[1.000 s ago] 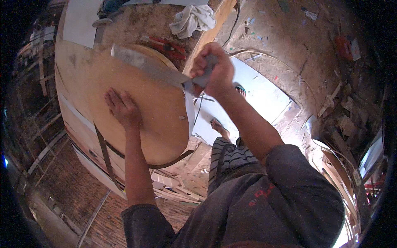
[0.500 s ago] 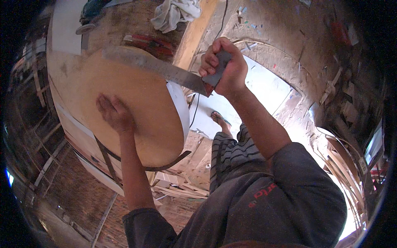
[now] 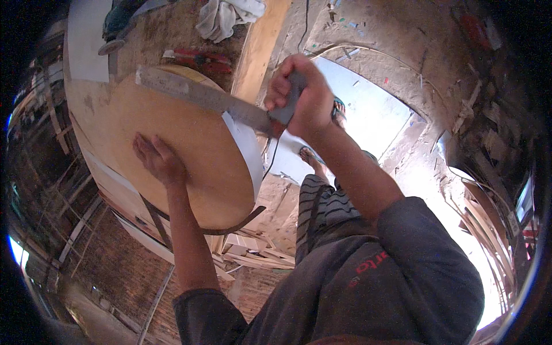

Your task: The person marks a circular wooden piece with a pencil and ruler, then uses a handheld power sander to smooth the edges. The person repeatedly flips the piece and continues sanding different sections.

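Work surface: a bench (image 3: pixel 138 53), brown and smudged, carries a tan board (image 3: pixel 204 172) with a rounded outline. A white strip (image 3: pixel 246 154) runs along the board's right edge; a dark curved strip (image 3: pixel 244 221) shows below its near edge.

Hands: the left hand (image 3: pixel 161 162) lies palm down on the board, fingers together and extended, grasping nothing. The right hand (image 3: pixel 303 95) is closed around the grey handle of a handsaw (image 3: pixel 198 99), beyond the board's right edge. The saw's blade slants across the far part of the board, its tip to the left; whether the teeth are in the material cannot be determined.

Far side of the bench: a white panel (image 3: pixel 87 40) at the left, a teal power tool (image 3: pixel 119 23) with a disc, a red-and-black tool (image 3: pixel 201 60) lying beyond the board, and a crumpled white cloth (image 3: pixel 224 20). A pale wooden plank (image 3: pixel 261 49) extends along the bench's right side.

Room: the earth-coloured floor (image 3: pixel 397 40) is littered with small coloured scraps. A pale sheet (image 3: pixel 371 95) lies on it beneath the person's sandalled feet. A dark cable (image 3: pixel 306 26) hangs near the plank. Wooden offcuts (image 3: pixel 250 250) are heaped near the bench, and long strips (image 3: pixel 486 241) stand at the right, beside strong light.
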The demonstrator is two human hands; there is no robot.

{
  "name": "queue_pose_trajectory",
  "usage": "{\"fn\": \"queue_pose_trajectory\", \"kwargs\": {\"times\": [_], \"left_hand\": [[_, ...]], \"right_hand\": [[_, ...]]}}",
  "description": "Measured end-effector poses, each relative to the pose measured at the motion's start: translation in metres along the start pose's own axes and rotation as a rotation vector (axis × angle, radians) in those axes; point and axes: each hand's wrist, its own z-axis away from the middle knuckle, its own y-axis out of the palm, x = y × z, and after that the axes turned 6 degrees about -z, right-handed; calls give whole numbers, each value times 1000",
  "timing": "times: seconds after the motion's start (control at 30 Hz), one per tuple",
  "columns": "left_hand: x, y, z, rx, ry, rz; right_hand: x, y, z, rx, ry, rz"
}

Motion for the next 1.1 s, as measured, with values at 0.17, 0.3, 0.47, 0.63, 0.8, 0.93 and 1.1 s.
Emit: {"fn": "queue_pose_trajectory", "kwargs": {"times": [0.17, 0.3, 0.47, 0.63, 0.8, 0.93, 1.1], "left_hand": [[0, 3, -2, -4, -5, -6], [-4, -2, -1, 0, -12, -4], [-9, -1, -4, -12, -24, 7], [-1, 4, -1, 3, -46, -35], [-15, -1, 0, 17, -104, 19], [-23, -2, -5, 27, -131, -16], [-22, -4, -4, 45, -135, -15]], "right_hand": [[-17, 9, 12, 25, 12, -14], [-13, -8, 21, 10, -53, -32], [-43, 1, 22, 65, -76, -65], [-38, 3, 19, 165, -355, 483], [30, 3, 8, 318, -112, 1311], [39, 31, -3, 232, -414, 1342], [81, 62, 0, 236, -498, 1080]]}}
